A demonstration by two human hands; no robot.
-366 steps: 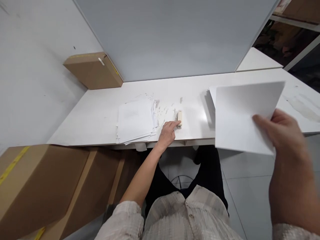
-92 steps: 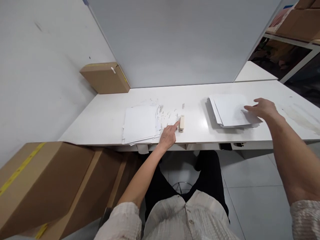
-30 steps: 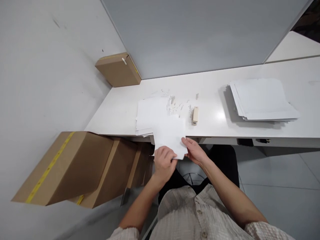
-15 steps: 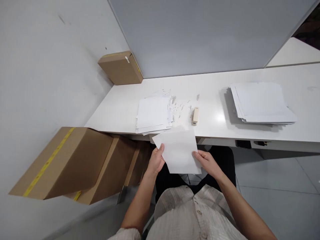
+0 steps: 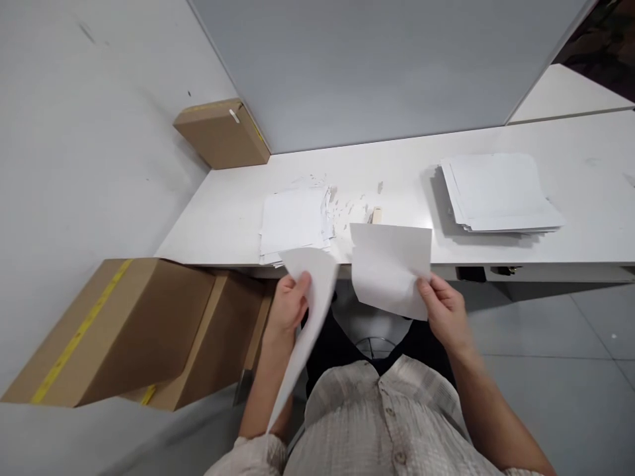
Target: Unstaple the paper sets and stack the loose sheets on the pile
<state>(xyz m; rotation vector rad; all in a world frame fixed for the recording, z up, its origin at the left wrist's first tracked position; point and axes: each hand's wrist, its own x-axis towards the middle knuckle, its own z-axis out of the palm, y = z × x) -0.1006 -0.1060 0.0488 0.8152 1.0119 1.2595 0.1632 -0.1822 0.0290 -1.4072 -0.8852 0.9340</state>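
Note:
I hold two separate white sheets over my lap, in front of the white table [image 5: 233, 211]. My left hand [image 5: 286, 309] grips one sheet of paper [image 5: 305, 311] that hangs down and curls. My right hand [image 5: 445, 311] pinches the other sheet of paper [image 5: 389, 268] by its lower right corner, held up flat. A small beige stapler [image 5: 376, 215] lies on the table just behind that sheet, partly hidden by it. A pile of smaller white sheets [image 5: 292, 221] sits at the table's front left, with tiny paper scraps [image 5: 354, 201] beside it.
A larger stack of white paper [image 5: 499, 195] lies on the right of the table. A brown cardboard box [image 5: 221, 132] stands at the back left corner against a grey panel. Big cardboard boxes [image 5: 129, 324] with yellow tape fill the floor at my left.
The sheets were together in both hands half a second ago; now they are pulled apart, one in each hand. Earlier, my left hand was at the stapler and my right at the stack.

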